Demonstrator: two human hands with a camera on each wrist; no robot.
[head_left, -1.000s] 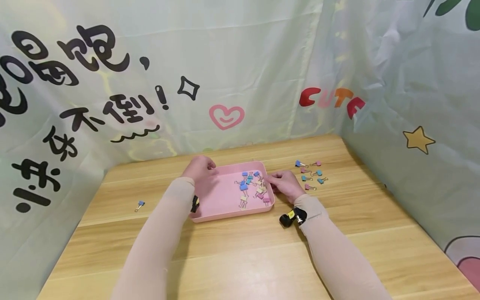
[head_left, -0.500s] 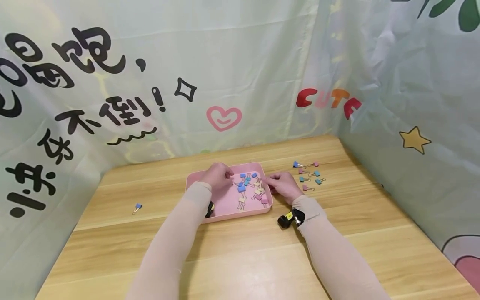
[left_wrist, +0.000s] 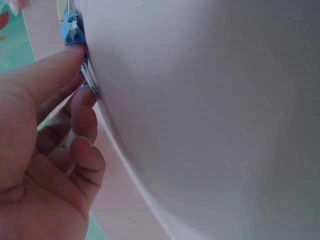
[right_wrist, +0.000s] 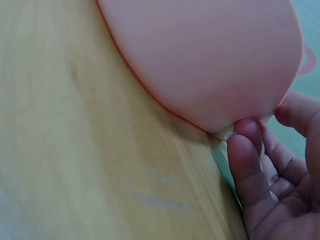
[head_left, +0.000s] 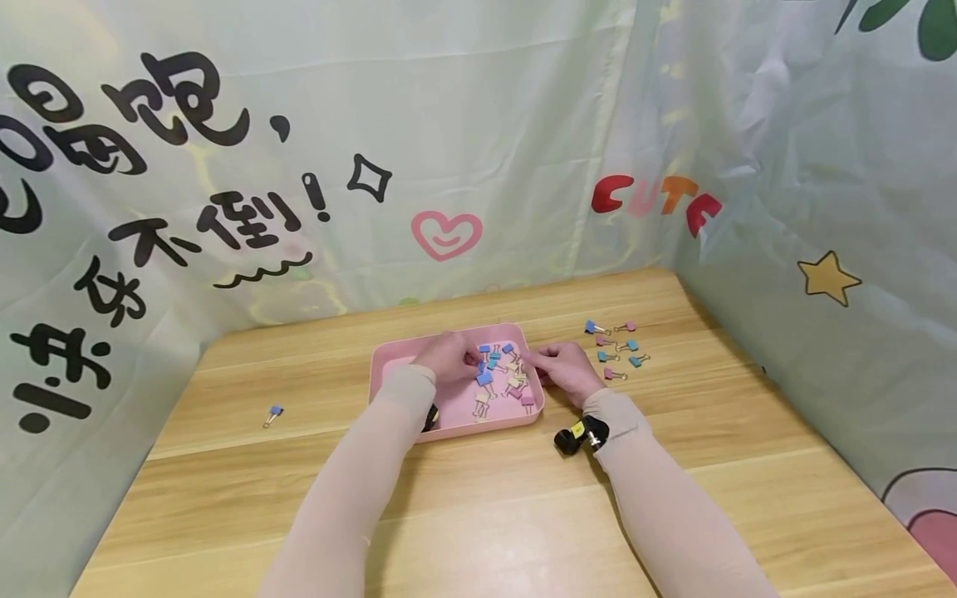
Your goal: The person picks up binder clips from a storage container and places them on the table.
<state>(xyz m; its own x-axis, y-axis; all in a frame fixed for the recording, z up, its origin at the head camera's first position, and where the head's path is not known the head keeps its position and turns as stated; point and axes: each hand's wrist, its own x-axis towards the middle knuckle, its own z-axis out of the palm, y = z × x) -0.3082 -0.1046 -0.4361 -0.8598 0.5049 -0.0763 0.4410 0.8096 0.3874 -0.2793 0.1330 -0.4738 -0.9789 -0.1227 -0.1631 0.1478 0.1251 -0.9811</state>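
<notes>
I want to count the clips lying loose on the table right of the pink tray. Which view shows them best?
The head view: the loose clips lie spread in plain sight on the wooden table, right of the pink tray. The left wrist view shows only clips in the tray, by the left hand; the right wrist view shows none.

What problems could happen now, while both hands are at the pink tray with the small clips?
1. The left hand reaches into a tangled pile of binder clips; lifting one may drag others along.
2. The right hand grips the edge of the pink tray, so a pull could slide or tip it.
3. The loose clips on the table could be knocked aside.
</notes>
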